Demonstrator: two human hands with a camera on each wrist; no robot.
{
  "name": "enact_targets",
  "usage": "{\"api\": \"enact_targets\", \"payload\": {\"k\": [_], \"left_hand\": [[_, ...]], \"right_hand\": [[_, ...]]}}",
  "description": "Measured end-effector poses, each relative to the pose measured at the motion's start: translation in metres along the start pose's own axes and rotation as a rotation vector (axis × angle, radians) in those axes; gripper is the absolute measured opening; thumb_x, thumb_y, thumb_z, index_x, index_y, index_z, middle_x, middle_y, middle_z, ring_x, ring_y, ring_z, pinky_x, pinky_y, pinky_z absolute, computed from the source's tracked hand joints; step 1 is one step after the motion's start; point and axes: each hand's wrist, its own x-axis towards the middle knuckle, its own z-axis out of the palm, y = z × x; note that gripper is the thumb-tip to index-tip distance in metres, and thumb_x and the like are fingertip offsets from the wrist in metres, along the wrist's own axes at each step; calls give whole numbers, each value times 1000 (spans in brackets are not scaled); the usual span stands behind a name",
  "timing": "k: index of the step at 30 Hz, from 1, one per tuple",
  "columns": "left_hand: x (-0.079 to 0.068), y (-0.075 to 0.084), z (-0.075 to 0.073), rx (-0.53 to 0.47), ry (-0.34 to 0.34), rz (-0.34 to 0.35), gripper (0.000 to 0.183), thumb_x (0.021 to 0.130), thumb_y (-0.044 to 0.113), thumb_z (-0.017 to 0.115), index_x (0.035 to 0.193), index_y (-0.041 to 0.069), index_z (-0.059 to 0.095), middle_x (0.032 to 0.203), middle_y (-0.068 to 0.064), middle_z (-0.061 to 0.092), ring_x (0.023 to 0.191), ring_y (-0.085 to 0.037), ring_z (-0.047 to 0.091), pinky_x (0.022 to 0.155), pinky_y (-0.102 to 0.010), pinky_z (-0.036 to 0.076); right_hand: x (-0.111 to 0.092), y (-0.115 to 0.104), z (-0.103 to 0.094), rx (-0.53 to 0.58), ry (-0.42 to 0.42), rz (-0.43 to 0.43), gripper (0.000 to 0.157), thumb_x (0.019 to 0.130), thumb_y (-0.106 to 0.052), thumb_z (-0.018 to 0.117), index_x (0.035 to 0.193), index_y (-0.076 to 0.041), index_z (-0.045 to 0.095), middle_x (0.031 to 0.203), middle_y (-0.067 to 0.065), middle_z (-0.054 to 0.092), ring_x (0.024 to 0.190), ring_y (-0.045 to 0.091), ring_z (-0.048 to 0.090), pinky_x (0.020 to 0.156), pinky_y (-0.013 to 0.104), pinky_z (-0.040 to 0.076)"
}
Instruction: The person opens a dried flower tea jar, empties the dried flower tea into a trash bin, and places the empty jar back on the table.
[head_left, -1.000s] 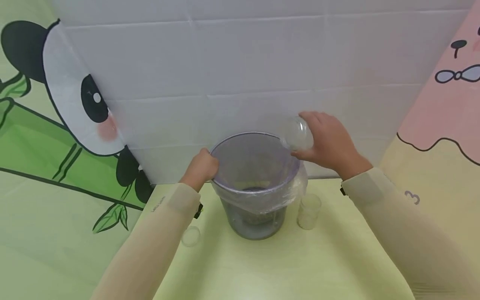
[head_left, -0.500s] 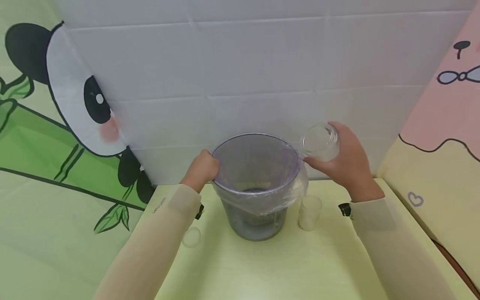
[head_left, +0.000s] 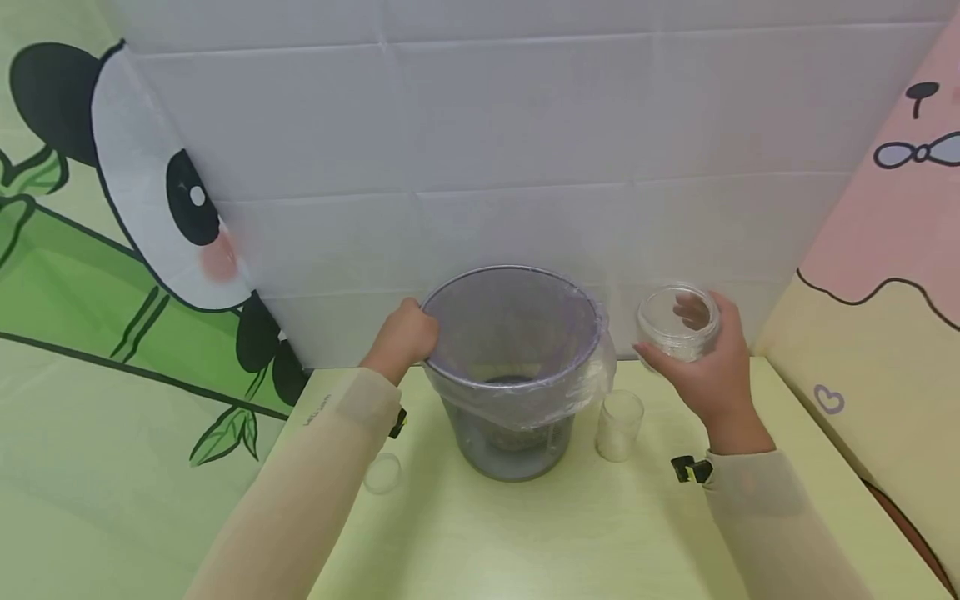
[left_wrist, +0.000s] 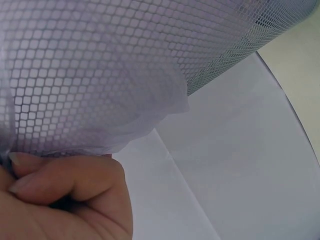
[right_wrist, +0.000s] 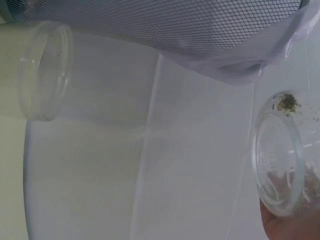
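Note:
A mesh wastebasket [head_left: 510, 457] stands on the table, with a thin see-through plastic bag [head_left: 536, 408] folded over its rim. My left hand [head_left: 401, 337] grips the basket's left rim and the bag's edge. To the right of the basket, my right hand [head_left: 723, 375] holds a clear jar [head_left: 667, 337] above the table, thumb in front and fingers behind it. Dark greenish flecks cling inside that jar [right_wrist: 287, 103] in the right wrist view. A second clear jar [head_left: 619, 429] stands upright right beside the basket.
A clear round lid-like disc [head_left: 383, 474] lies on the pale yellow table [head_left: 510, 542], near my left forearm. A white sheeted wall [head_left: 510, 125] rises right behind the basket. Cartoon-printed panels [head_left: 90, 367] flank both sides.
My right hand has carried the jar from the basket's right rim rightward and down, turning it from tipped toward the basket to more upright. My left hand has stayed at the rim.

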Motion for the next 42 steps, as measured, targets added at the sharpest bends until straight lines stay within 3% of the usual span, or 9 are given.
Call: {"api": "enact_targets", "payload": {"k": [10, 25, 31, 36, 42], "left_hand": [[-2, 1, 0, -2, -2, -7, 60, 103, 19, 29, 154, -13, 22, 120, -25, 54, 102, -35, 56, 99, -50, 45], [3, -1, 3, -19, -3, -21, 60, 103, 18, 30, 155, -11, 22, 129, -27, 53, 107, -36, 55, 101, -51, 44], [2, 0, 3, -24, -5, -23, 61, 103, 18, 29, 156, -10, 21, 127, -26, 53, 107, -36, 54, 100, -50, 44], [3, -1, 4, -27, 9, -16, 60, 102, 19, 30, 154, -10, 24, 125, -25, 54, 107, -36, 54, 101, -50, 44], [4, -2, 6, -24, 14, 0, 61, 102, 19, 30, 155, -10, 22, 125, -25, 54, 108, -36, 54, 101, -51, 43]], "right_hand": [[-21, 13, -4, 167, 56, 0, 84, 69, 13, 87, 142, -7, 50, 129, 2, 63, 120, 17, 58, 98, 25, 44], [-43, 50, -10, 296, 59, 112, 83, 72, 20, 81, 143, -8, 48, 135, 9, 60, 123, 19, 57, 98, 22, 44], [-54, 67, -10, 219, 75, 187, 83, 75, 14, 83, 145, -13, 47, 135, 6, 59, 122, 18, 55, 97, 19, 43], [-60, 83, -7, 218, 105, 251, 83, 77, 9, 85, 146, -16, 45, 134, 3, 58, 124, 23, 52, 95, 17, 43], [-70, 97, -5, 104, 144, 347, 85, 79, -9, 90, 148, -21, 43, 133, -5, 51, 124, 15, 48, 93, 18, 41]]}}
